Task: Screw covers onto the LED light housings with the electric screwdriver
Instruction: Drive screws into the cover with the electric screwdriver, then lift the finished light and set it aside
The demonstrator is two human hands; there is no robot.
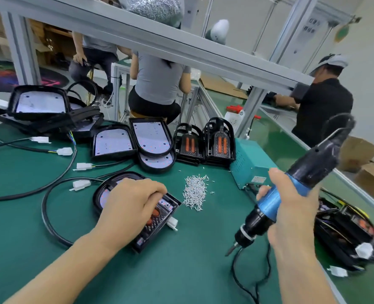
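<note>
- Head view: the left hand [129, 202] lies palm-down on the LED light housing [137, 212] in front of the person, on the green table [181, 270]; its fingers [157, 190] curl over the cover [159, 218], a black ribbed piece with orange inserts, and press it onto the housing.
- The right hand [291, 213] is raised above the table, its fingers wrapped round the blue grip of the electric screwdriver [291, 194]; the tool tilts, its bit [231, 251] pointing down and left, clear of the housing.
- A loose pile of small silver screws [195, 191] lies on the table between the two hands, just beyond the housing.
- Farther back stand open housings with white LED boards [113, 142] and a row of upright covers [219, 143].
- A teal power box [247, 170] sits behind the screwdriver.
- At the right edge lie dark units, probably finished lights [346, 233], though they are blurred.
- Black cables with white connectors [80, 185] trail across the left of the table.
</note>
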